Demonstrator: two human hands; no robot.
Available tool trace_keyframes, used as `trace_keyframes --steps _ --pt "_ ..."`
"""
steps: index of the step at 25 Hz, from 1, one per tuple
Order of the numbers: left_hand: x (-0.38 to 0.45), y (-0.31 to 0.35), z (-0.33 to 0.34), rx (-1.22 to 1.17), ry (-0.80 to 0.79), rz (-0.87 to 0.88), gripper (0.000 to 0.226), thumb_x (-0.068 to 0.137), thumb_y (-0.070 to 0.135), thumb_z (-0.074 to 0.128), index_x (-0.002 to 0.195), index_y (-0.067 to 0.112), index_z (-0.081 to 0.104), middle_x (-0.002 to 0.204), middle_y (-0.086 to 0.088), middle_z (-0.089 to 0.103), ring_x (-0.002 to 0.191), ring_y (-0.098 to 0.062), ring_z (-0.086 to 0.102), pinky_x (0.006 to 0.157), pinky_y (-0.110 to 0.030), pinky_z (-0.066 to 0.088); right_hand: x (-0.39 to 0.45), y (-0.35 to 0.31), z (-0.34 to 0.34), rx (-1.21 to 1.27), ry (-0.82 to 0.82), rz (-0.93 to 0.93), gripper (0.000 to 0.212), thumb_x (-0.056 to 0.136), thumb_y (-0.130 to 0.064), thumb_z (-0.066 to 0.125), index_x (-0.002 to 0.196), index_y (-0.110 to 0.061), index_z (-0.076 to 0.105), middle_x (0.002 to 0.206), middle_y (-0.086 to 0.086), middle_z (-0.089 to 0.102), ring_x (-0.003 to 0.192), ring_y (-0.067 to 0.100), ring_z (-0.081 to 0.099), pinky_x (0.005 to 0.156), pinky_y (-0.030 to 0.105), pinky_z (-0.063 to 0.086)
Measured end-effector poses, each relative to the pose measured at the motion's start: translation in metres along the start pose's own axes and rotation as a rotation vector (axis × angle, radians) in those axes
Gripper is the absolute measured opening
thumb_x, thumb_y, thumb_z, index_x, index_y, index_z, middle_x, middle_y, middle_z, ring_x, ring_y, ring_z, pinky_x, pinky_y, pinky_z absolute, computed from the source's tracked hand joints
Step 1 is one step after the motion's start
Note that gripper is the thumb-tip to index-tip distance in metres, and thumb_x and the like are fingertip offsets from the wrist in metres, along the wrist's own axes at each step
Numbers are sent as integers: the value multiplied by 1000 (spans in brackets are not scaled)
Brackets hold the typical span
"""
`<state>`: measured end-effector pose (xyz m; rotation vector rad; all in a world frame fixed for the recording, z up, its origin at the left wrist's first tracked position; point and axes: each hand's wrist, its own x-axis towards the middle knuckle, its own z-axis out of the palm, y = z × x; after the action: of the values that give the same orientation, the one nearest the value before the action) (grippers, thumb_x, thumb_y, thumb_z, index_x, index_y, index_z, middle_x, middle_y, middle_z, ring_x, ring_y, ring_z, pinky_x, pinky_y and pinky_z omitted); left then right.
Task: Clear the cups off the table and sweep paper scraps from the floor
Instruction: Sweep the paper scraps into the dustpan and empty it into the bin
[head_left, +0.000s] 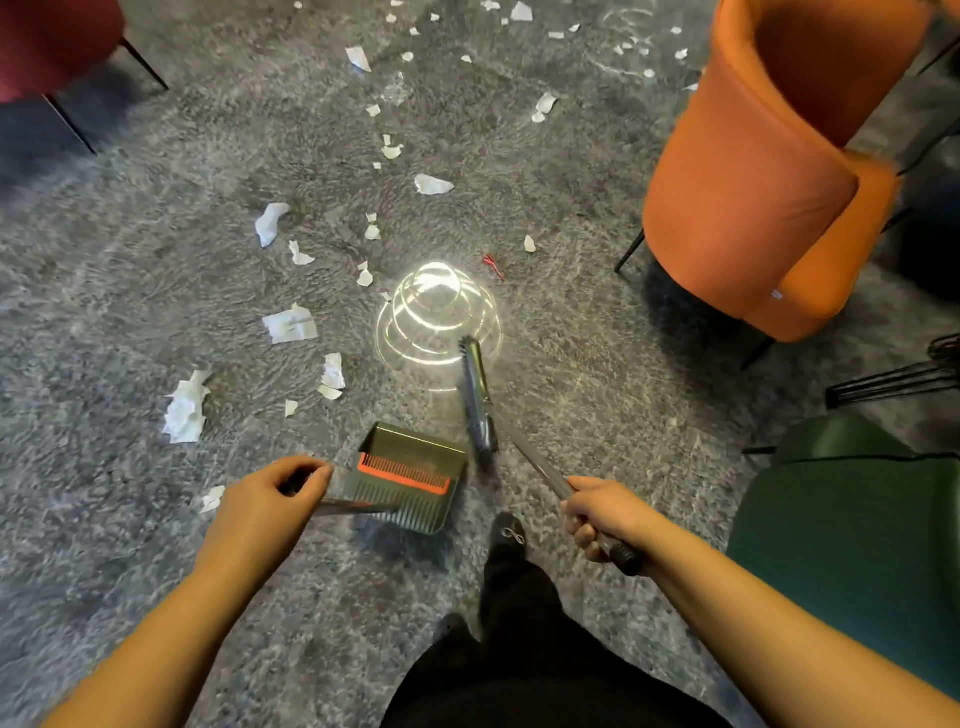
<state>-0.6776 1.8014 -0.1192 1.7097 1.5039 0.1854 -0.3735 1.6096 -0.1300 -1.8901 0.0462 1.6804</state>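
Observation:
Several white paper scraps (289, 323) lie scattered over the grey floor, from the near left up to the far middle. My left hand (270, 499) grips the top of a long-handled dustpan (410, 475), a dark green pan with an orange comb edge, which hangs just in front of my feet. My right hand (602, 519) grips the metal handle of a broom whose dark brush head (478, 395) sits right of the dustpan, near a bright light reflection on the floor. No cups or table are in view.
An orange armchair (769, 171) stands at the right, a green chair (857, 545) at the near right, and a dark red chair (47, 41) at the far left. A small red scrap (492, 266) lies by the reflection. My black shoe (506, 535) is below the dustpan.

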Motion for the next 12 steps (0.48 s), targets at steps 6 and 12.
trace_keyframes --steps 6,12 --pt "56 3 -42 -22 118 -105 7 85 51 64 82 45 66 82 13 70 59 -14 65 52 -35 53 41 -83 11 -82 -35 -10 49 92 2 39 140 -5 34 56 3 44 37 8 37 40 16 27" --pt "101 -2 -102 21 194 -197 10 86 51 61 85 43 67 73 12 70 45 -19 61 46 -37 53 80 -164 52 -163 -37 0 55 91 1 39 144 -13 32 55 3 45 36 9 39 39 16 30"
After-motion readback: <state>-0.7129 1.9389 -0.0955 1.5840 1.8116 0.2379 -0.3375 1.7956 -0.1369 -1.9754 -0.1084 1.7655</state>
